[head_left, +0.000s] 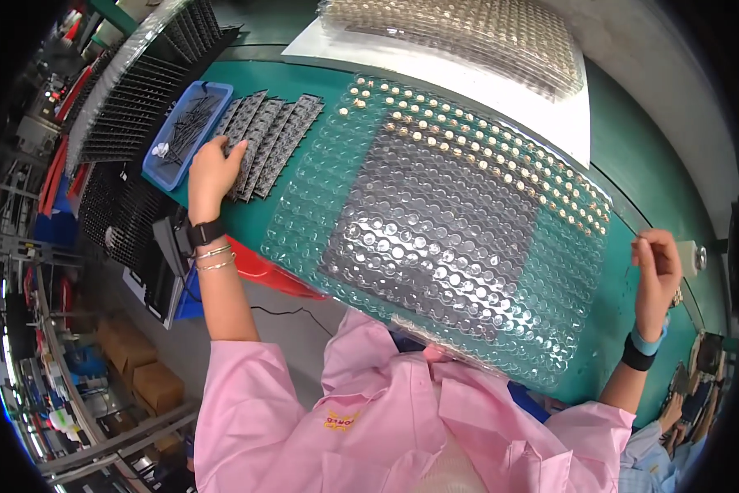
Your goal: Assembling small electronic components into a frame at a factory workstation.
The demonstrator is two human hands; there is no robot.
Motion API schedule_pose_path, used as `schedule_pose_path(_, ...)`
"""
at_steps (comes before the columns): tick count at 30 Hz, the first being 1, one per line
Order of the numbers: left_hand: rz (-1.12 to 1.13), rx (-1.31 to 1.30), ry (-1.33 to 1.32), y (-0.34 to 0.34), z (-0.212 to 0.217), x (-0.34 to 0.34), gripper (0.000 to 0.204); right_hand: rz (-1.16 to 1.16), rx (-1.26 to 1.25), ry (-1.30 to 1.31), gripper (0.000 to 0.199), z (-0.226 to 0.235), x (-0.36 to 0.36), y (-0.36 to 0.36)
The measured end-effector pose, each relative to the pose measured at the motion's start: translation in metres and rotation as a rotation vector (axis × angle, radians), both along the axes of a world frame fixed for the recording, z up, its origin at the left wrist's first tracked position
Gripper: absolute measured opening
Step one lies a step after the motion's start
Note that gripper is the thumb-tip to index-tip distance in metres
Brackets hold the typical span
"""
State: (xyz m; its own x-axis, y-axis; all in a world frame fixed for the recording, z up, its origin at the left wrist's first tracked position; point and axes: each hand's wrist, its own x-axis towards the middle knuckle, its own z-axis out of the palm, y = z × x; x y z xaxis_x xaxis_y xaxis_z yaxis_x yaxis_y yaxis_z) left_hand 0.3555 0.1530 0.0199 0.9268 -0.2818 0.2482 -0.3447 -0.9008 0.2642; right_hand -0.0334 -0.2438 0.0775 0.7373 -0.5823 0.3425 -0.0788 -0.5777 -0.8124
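Observation:
My left hand is over the left edge of several dark grey slotted strips lying side by side. Its thumb and forefinger are apart, and whether it touches a strip is unclear. On the right, my right hand is raised beside the tray, fingertips pinched together; anything between them is too small to make out. Between my hands lies a clear plastic tray with rows of round pockets. Small round pale pieces fill several rows at its far side. A dark rectangle shows through its middle.
A blue bin with thin dark pieces stands left of the strips. Black racks rise beyond it. A stack of filled clear trays rests on a white sheet at the back. Another person's hand shows at lower right.

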Motion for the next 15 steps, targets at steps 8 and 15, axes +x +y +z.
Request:
schedule_pose_path(8, 0.015, 0.021, -0.056, 0.006, -0.003, 0.000, 0.038, -0.133, 0.063, 0.057, 0.006, 0.022, -0.048, 0.009)
schedule_pose_path(15, 0.102, 0.212, -0.139, -0.031, 0.012, -0.022, 0.036, -0.579, 0.451, -0.596, 0.035, 0.070, -0.298, 0.020)
